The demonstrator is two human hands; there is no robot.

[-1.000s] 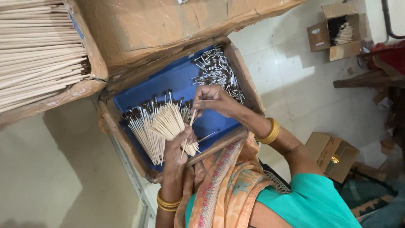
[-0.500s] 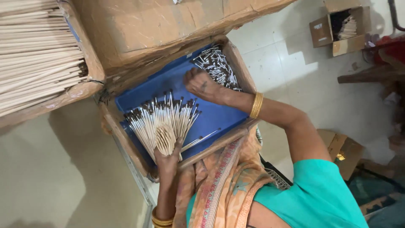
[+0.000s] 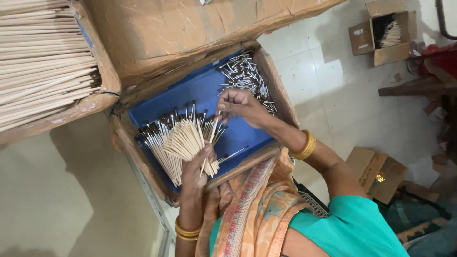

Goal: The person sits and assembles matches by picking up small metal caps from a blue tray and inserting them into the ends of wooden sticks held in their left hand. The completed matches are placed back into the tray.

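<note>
1. Head view, hands:
   - Left hand (image 3: 196, 167) low in the middle, fingers curled tight round the lower ends of a fan of thin pale sticks (image 3: 183, 141).
   - Fan spread up and to the left over the tray, dark tips pointing away from the body.
   - Right hand (image 3: 238, 107) further up and to the right, thumb and fingertips pinched on the top end of a single stick (image 3: 211, 135), remaining fingers loosely bent.
   - Single stick slanting down from that pinch toward the left hand, lying across the right edge of the fan.
   - Gold bangles (image 3: 306, 144) on the right wrist, more on the left.

2. Head view, tray:
   - Blue-lined cardboard tray (image 3: 200, 88) under both hands, tilted in the picture.
   - More dark-tipped sticks lying in its left half, below the fan.
   - Heap of small silver pieces (image 3: 245, 76) in its far right corner, just beyond the right hand.
   - One loose stick (image 3: 234, 154) flat on the blue lining near the front wall.

3. Head view, surroundings:
   - Large carton of long pale sticks (image 3: 45, 62) at upper left, beside the tray.
   - Closed brown carton (image 3: 190, 31) beyond the tray.
   - Small open box (image 3: 383, 33) on the tiled floor at upper right, well apart.
   - Another small box (image 3: 376, 169) near the right elbow.
</note>
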